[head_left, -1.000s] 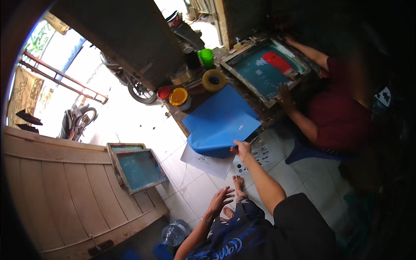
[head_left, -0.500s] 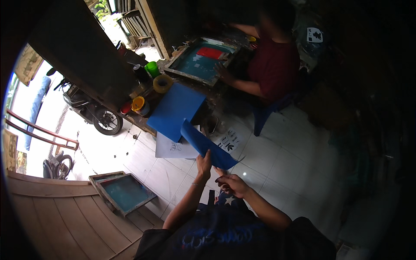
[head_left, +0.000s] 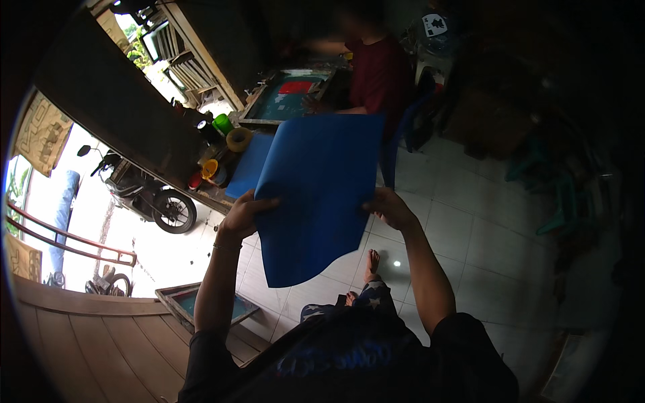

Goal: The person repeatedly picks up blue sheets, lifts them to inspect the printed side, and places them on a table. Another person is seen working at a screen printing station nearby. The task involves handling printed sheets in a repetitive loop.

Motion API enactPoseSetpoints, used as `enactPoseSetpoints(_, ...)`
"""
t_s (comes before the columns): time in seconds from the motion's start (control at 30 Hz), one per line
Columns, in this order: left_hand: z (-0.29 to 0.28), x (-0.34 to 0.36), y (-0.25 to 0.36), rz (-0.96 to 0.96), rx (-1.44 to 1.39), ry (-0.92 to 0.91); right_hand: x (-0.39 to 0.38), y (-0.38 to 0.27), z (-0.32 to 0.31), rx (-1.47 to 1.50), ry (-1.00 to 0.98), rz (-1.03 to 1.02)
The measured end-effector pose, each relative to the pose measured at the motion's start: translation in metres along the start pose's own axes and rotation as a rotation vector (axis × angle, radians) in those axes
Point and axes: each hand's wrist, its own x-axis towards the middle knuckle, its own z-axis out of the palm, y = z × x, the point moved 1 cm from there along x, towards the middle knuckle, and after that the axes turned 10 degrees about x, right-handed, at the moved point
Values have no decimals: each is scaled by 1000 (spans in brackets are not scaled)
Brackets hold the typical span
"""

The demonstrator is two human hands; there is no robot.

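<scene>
A large blue sheet (head_left: 319, 195), bent along its length, is held up in front of me between both hands. My left hand (head_left: 245, 213) grips its left edge, thumb over the face and fingers behind. On the right edge, my right hand (head_left: 392, 208) pinches the sheet the same way. Behind it, another blue sheet (head_left: 250, 168) lies on the workbench, partly covered by the one I hold. Farther back on the bench rests a framed printing screen (head_left: 275, 107) with a red patch on its mesh.
A co-worker in a dark red shirt (head_left: 381, 74) sits at the screen. On the bench stand a green cup (head_left: 222, 124), a roll of tape (head_left: 238, 140) and a yellow-rimmed tub (head_left: 213, 171). Another screen frame (head_left: 235, 307) lies at lower left. A motorcycle (head_left: 158, 201) stands outside.
The held sheet, earlier edge-on in my left hand with my right hand apart below it, is now raised and spread open. My right hand has taken hold of its right edge.
</scene>
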Motion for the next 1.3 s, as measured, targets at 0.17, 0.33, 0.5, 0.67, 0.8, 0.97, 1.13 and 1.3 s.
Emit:
enactPoseSetpoints(0.17, 1, 28, -44, -13, -176, 45, -71, -39, 9, 44, 216, -106)
enactPoseSetpoints(0.33, 60, 83, -78, -28, -322, 187, -132, -71, -4, -205, 456, -266)
enactPoseSetpoints(0.5, 134, 167, -77, -33, -262, 23, -172, -182, -34, -693, 564, -299)
enactPoseSetpoints(0.67, 225, 242, -98, -116, -416, -107, -208, -344, -78, -1218, 596, -332)
enactPoseSetpoints(0.8, 306, 292, -131, -175, -466, -223, -251, -514, -108, -1380, 756, -392)
enactPoseSetpoints(0.97, 402, 326, -164, -11, 169, -343, -351, -766, -69, -1336, 949, -896)
enactPoseSetpoints(1.13, 471, 351, -175, -223, -165, -407, -469, -893, -6, -1257, 1056, -1200)
enactPoseSetpoints(1.3, 509, 365, -176, -355, -201, -413, -528, -880, 7, -1312, 1300, -1308)
